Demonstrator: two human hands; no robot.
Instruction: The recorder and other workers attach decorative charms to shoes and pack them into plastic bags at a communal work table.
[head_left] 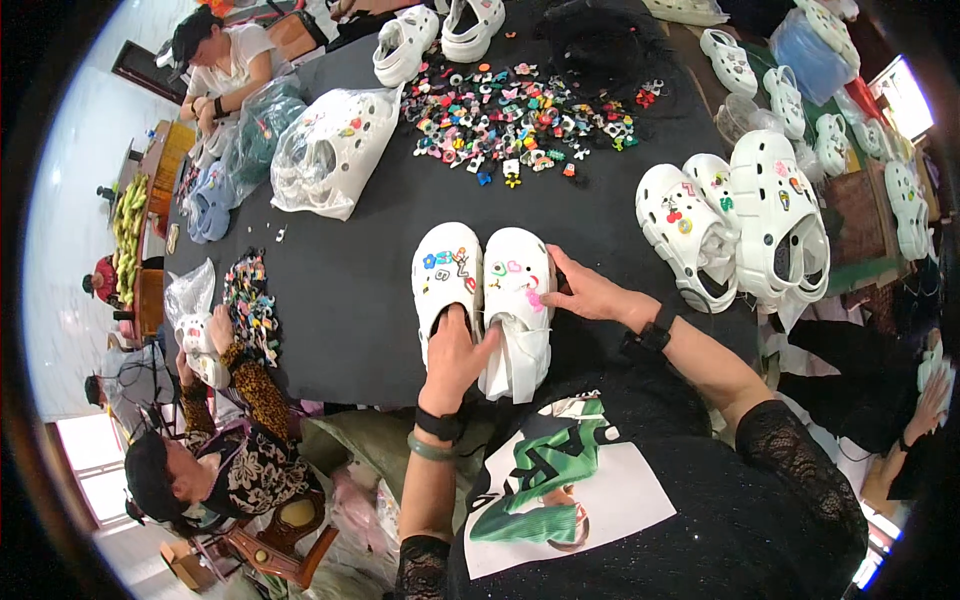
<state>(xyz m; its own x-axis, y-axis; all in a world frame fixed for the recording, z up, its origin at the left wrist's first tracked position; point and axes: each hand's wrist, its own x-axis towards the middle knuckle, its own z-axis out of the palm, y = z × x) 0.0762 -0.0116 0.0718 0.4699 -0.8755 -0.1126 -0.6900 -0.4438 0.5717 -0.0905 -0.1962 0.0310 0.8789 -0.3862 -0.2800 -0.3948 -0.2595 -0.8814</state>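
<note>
Two white clogs lie side by side on the black tabletop in front of me, toes pointing away. The left clog [428, 290] carries several colourful charms. On the right clog [516, 247] are more charms, one of them a pink charm [534, 300] near its outer side, and white wrapping shows in its opening. My left hand [456, 355] has its fingers tucked inside the left clog, gripping it, with the thumb toward the right clog. My right hand [588, 285] grips the outer side of the right clog, its thumb beside the pink charm.
A wide pile of loose charms [520, 120] lies ahead, with a bagged white clog [335, 150] to its left. More decorated white clogs [780, 200] stand at right. At left, a co-worker [250, 460] handles clogs beside a smaller charm pile [252, 300].
</note>
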